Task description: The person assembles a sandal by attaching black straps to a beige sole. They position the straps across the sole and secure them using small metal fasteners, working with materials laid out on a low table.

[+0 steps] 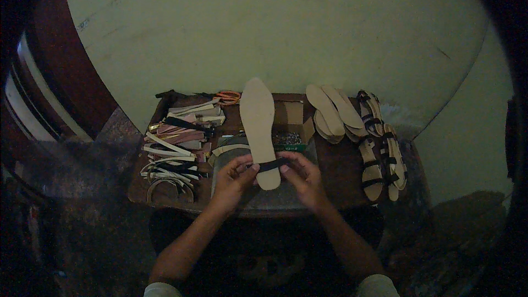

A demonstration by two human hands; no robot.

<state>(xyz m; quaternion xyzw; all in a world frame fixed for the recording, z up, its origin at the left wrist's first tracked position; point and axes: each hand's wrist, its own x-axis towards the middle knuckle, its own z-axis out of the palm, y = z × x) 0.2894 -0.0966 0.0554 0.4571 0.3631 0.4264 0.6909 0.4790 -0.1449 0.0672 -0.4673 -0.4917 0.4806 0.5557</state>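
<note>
A beige insole [257, 118] stands up between my two hands, its broad toe end pointing away and its heel end toward me. Across the heel part lies a dark strap [269, 165]. My left hand [236, 179] pinches the strap's left end against the insole's edge, thumb on top. On the other side, my right hand [301, 176] grips the strap's right end, also with the thumb in front. The fingertips behind the insole are partly hidden. Beneath, a grey work surface [286, 195] shows in part.
Bundles of cut straps [176, 148] cover the table's left side, with orange-handled scissors [228, 97] behind them. An open box [290, 137] of small metal pieces sits behind the insole. More insoles [333, 113] and several strapped sandals [379, 154] lie at right. A wall [286, 27] rises behind the table.
</note>
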